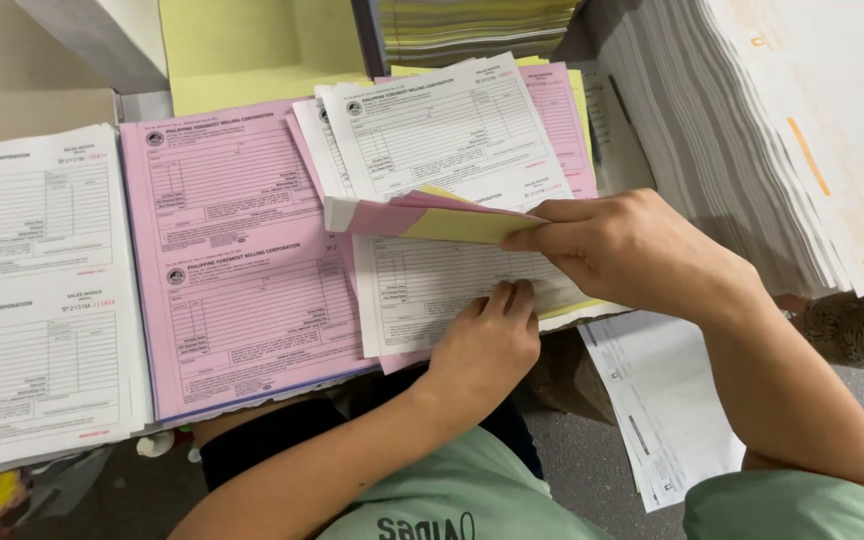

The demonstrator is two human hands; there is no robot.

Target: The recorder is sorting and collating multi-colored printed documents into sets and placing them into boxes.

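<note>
My right hand (632, 250) pinches the lifted edge of a folded-back bundle of sheets (432, 218), white on top with pink and yellow layers showing. Beneath it lies a white printed form (432, 285), and my left hand (487, 345) presses its fingertips on that form's lower edge. Both belong to a collated stack of white, pink and yellow forms (462, 125) in the middle of the table.
A pink form stack (232, 260) lies left of the middle stack, and a white form stack (37, 290) at far left. Tall piles of white paper (752, 130) rise at right. Yellow sheets (252, 50) sit behind. Loose white sheets (662, 400) hang below the edge.
</note>
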